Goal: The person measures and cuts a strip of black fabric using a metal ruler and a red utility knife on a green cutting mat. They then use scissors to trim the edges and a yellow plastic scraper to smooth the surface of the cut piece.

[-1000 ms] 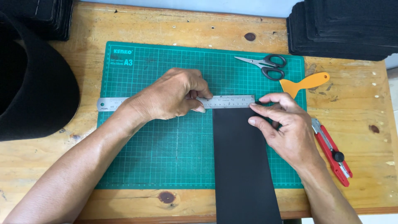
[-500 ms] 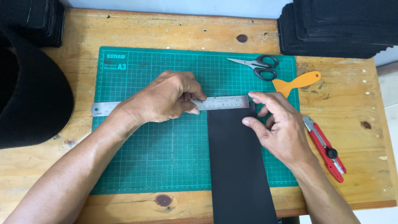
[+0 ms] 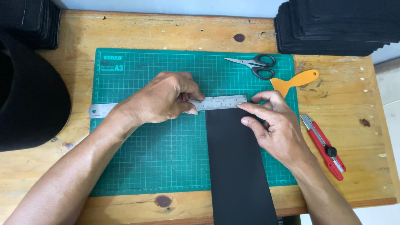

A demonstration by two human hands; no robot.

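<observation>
Ruler across the top of the black strip, both my hands on it.

My left hand (image 3: 160,100) is curled over the steel ruler (image 3: 216,102), fingertips pinching it flat onto the green cutting mat (image 3: 146,166). My right hand (image 3: 273,129) lies mostly open, fingers spread flat on the black strip (image 3: 237,166), with nothing gripped, forefinger touching the ruler's right end. The strip runs from the ruler down the mat and off the near edge of the wooden table (image 3: 354,175). It looks thin, light and floppy — probably foam or felt — so I judge flat pressure near the ruler suits it better than pinching an edge. Right of the mat lies a red utility knife (image 3: 325,146); at the mat's top right corner, scissors (image 3: 256,64) and an orange scraper (image 3: 293,80).
</observation>
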